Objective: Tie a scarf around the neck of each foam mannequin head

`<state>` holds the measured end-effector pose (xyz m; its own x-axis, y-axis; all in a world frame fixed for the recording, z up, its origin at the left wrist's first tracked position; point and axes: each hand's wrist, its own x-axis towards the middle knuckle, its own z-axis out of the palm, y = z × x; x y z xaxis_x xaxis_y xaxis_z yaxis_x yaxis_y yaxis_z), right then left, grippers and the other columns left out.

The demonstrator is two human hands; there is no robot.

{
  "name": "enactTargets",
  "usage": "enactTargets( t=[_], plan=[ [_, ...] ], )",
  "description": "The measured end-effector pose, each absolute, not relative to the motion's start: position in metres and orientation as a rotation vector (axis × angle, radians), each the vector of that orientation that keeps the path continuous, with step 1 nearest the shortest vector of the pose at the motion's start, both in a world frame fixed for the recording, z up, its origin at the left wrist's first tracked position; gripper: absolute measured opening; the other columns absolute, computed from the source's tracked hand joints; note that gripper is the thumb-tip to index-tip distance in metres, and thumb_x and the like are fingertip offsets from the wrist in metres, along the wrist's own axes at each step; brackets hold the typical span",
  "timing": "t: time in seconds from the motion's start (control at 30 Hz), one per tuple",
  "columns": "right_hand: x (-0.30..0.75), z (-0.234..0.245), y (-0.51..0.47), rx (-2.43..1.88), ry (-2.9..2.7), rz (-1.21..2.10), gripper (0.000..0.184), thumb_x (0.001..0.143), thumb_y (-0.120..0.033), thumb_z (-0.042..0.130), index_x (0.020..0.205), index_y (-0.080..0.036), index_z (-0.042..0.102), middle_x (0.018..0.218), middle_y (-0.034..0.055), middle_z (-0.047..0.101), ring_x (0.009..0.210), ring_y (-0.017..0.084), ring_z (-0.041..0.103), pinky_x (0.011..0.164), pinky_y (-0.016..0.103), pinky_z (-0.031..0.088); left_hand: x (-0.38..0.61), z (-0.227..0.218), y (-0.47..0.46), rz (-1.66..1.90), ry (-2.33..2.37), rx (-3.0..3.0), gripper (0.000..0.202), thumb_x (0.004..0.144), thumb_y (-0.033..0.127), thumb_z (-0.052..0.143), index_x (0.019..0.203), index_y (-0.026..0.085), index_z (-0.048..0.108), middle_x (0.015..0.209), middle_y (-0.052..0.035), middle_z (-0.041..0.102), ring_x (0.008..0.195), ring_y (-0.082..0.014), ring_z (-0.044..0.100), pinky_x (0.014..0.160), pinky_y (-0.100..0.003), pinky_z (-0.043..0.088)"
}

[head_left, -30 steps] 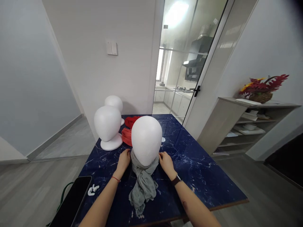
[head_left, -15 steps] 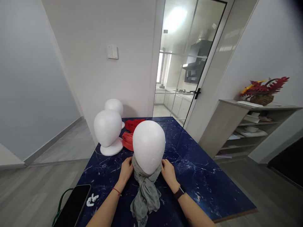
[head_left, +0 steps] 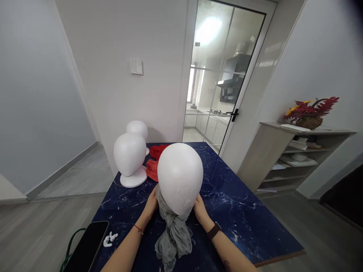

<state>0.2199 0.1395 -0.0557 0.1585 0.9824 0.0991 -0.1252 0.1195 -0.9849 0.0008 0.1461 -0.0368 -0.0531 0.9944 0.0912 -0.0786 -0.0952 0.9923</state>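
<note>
A white foam mannequin head (head_left: 180, 177) stands at the near middle of the table, leaning towards me. Around its neck is a grey scarf (head_left: 173, 236), knotted in front with its ends hanging down onto the table. My left hand (head_left: 152, 204) is closed on the scarf at the left side of the neck, fingertips partly hidden behind the cloth. On the other side my right hand (head_left: 200, 209) grips the scarf close under the head, its fingers mostly behind the foam.
Two more white foam heads, a nearer one (head_left: 129, 155) and a farther one (head_left: 137, 129), stand at the left. Beside them lie red cloths (head_left: 152, 169). A phone (head_left: 86, 247) and white earbuds (head_left: 110, 239) lie near the left edge of the blue marbled table (head_left: 241, 211).
The foam head has tipped towards me and looks larger. Both hands stay at the neck, my right hand's fingers now reaching farther behind the head.
</note>
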Motion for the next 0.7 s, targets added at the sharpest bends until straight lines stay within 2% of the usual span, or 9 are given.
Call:
enactTargets(
  t=[0.13, 0.2, 0.3, 0.43, 0.57, 0.63, 0.7],
  plan=[
    [0.214, -0.052, 0.138, -0.993, -0.818, 1.447, 0.029, 0.065, -0.045, 0.067, 0.076, -0.019, 0.066, 0.078, 0.0037, 0.069, 0.07, 0.018, 0.059, 0.069, 0.031, 0.048, 0.008, -0.043, 0.142, 1.394, 1.13, 1.172, 0.063, 0.074, 0.052, 0.056, 0.126, 0.016, 0.054, 0.133, -0.0121, 0.053, 0.123, -0.0269, 0.048, 0.104, -0.042, 0.037],
    [0.213, -0.047, 0.136, -0.934, -0.775, 1.543, 0.028, 0.065, -0.044, 0.069, 0.076, -0.019, 0.066, 0.077, 0.0021, 0.069, 0.07, 0.017, 0.06, 0.069, 0.03, 0.048, 0.012, -0.046, 0.142, 1.435, 1.082, 1.117, 0.065, 0.072, 0.055, 0.058, 0.125, 0.016, 0.054, 0.132, -0.0128, 0.054, 0.121, -0.0272, 0.05, 0.103, -0.041, 0.039],
    [0.214, -0.039, 0.132, -0.894, -0.768, 1.599, 0.029, 0.07, -0.044, 0.067, 0.082, -0.019, 0.067, 0.082, 0.0014, 0.07, 0.073, 0.015, 0.06, 0.071, 0.028, 0.048, 0.013, -0.051, 0.144, 1.466, 1.024, 1.059, 0.068, 0.07, 0.055, 0.063, 0.124, 0.015, 0.054, 0.13, -0.0147, 0.055, 0.116, -0.0277, 0.054, 0.1, -0.039, 0.041],
    [0.215, -0.033, 0.128, -0.935, -0.763, 1.659, 0.03, 0.068, -0.044, 0.068, 0.084, -0.019, 0.066, 0.081, 0.0009, 0.069, 0.067, 0.014, 0.06, 0.064, 0.026, 0.048, 0.012, -0.055, 0.147, 1.474, 1.011, 1.092, 0.069, 0.07, 0.055, 0.063, 0.126, 0.015, 0.052, 0.133, -0.0141, 0.053, 0.119, -0.0268, 0.052, 0.102, -0.038, 0.04],
    [0.216, -0.035, 0.127, -0.988, -0.723, 1.643, 0.035, 0.064, -0.047, 0.069, 0.086, -0.02, 0.064, 0.075, 0.0002, 0.068, 0.061, 0.014, 0.059, 0.058, 0.027, 0.048, 0.014, -0.049, 0.147, 1.473, 1.036, 1.115, 0.062, 0.076, 0.053, 0.056, 0.127, 0.018, 0.052, 0.136, -0.011, 0.05, 0.122, -0.0244, 0.048, 0.103, -0.036, 0.037],
    [0.22, -0.037, 0.13, -1.01, -0.705, 1.601, 0.038, 0.062, -0.048, 0.07, 0.088, -0.021, 0.063, 0.078, 0.0013, 0.069, 0.063, 0.016, 0.061, 0.059, 0.029, 0.049, 0.017, -0.043, 0.146, 1.426, 1.056, 1.083, 0.061, 0.082, 0.055, 0.046, 0.132, 0.021, 0.046, 0.13, -0.0107, 0.055, 0.106, -0.0213, 0.059, 0.09, -0.035, 0.047],
    [0.229, -0.039, 0.136, -1.041, -0.745, 1.505, 0.04, 0.063, -0.051, 0.068, 0.089, -0.021, 0.063, 0.08, 0.0037, 0.07, 0.067, 0.018, 0.062, 0.061, 0.031, 0.05, 0.02, -0.038, 0.144, 1.363, 1.092, 1.064, 0.064, 0.084, 0.058, 0.037, 0.138, 0.022, 0.037, 0.114, -0.0095, 0.063, 0.071, -0.0146, 0.063, 0.063, -0.029, 0.051]
  ],
)
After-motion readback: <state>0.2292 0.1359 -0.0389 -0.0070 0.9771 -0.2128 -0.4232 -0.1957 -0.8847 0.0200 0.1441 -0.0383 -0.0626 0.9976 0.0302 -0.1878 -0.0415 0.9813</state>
